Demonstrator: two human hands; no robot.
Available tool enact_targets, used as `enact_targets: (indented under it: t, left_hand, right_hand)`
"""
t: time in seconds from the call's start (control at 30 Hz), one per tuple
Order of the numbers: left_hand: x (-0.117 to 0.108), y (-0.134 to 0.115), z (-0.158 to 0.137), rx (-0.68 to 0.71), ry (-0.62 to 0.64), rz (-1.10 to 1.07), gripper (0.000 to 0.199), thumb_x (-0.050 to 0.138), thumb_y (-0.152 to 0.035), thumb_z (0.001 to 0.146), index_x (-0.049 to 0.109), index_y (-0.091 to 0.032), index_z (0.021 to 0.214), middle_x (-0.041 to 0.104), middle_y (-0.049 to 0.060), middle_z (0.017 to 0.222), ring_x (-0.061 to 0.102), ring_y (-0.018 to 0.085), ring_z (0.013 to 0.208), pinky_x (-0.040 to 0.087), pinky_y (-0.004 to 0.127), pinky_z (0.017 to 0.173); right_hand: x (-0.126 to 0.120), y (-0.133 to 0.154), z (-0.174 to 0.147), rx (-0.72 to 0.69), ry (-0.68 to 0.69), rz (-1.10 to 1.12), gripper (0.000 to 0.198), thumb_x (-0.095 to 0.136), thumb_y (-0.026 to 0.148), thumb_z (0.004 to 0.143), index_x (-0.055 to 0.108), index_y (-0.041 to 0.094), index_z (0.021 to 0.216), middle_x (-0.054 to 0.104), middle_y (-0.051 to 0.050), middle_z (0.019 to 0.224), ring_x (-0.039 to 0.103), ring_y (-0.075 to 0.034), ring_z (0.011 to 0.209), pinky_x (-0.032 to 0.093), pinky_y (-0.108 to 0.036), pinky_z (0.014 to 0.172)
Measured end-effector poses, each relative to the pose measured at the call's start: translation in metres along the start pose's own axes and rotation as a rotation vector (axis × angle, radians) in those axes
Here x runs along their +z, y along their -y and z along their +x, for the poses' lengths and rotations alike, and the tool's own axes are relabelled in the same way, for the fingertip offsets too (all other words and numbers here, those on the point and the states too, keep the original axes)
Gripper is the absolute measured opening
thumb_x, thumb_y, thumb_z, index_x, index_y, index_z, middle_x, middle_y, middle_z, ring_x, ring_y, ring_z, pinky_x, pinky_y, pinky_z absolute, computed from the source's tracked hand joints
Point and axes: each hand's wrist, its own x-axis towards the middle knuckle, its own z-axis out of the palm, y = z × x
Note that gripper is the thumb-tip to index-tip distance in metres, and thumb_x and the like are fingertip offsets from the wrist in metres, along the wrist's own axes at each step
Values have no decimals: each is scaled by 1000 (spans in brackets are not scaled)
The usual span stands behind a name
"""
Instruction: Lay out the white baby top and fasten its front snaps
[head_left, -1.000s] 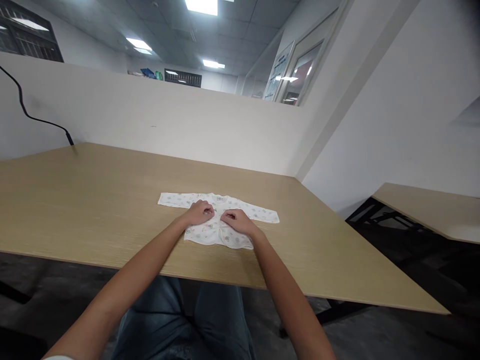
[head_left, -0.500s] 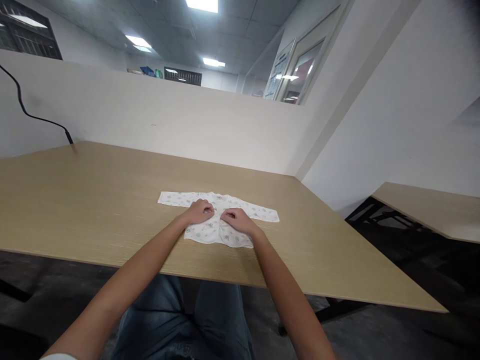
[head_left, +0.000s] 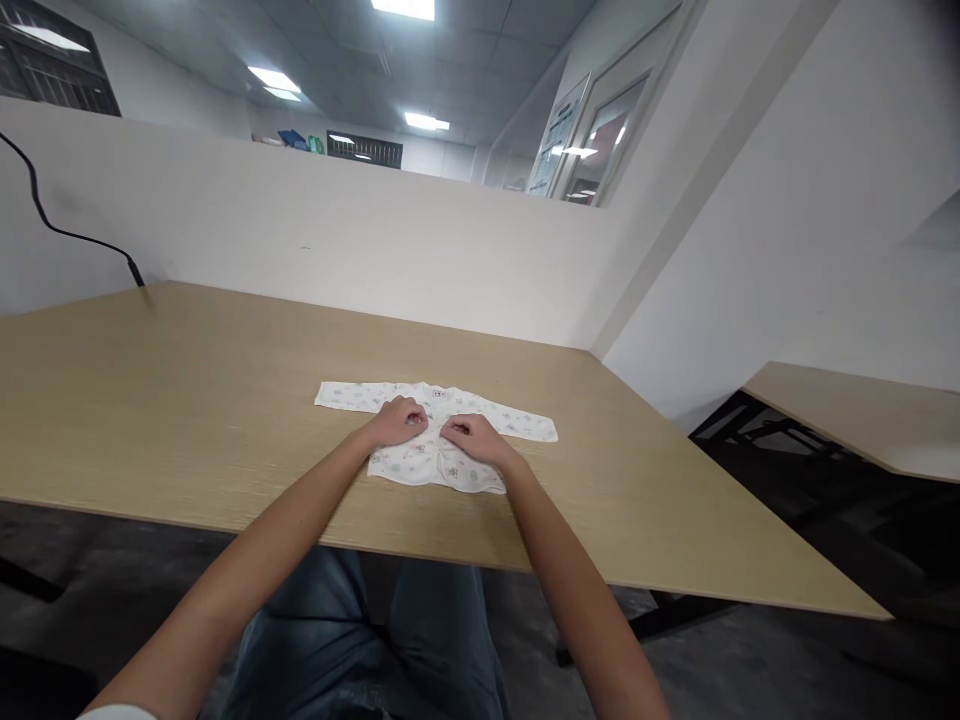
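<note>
A small printed baby shirt (head_left: 439,436) is lying flat on the wooden table (head_left: 187,400), near the front edge, with both sleeves spread out to the sides. The left hand (head_left: 396,421) and the right hand (head_left: 472,438) are resting on its middle, fingers curled and pinching the front opening. To do this well, the hands should be keeping the two fabric edges lined up and flat while pressing. Compared with one second ago, the hands and shirt are staying almost the same.
</note>
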Motion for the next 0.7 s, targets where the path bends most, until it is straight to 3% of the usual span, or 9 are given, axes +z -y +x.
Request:
enact_targets:
  t: [0.7]
  left_hand:
    - [1, 3, 1, 34, -5, -8, 23, 58, -34, 85, 78, -23, 86, 74, 5, 93, 63, 22, 92, 48, 32, 88]
  right_hand:
    - [1, -1, 0, 9, 4, 2, 27, 59, 39, 89, 74, 17, 84, 71, -2, 85, 57, -17, 79, 40, -27, 71]
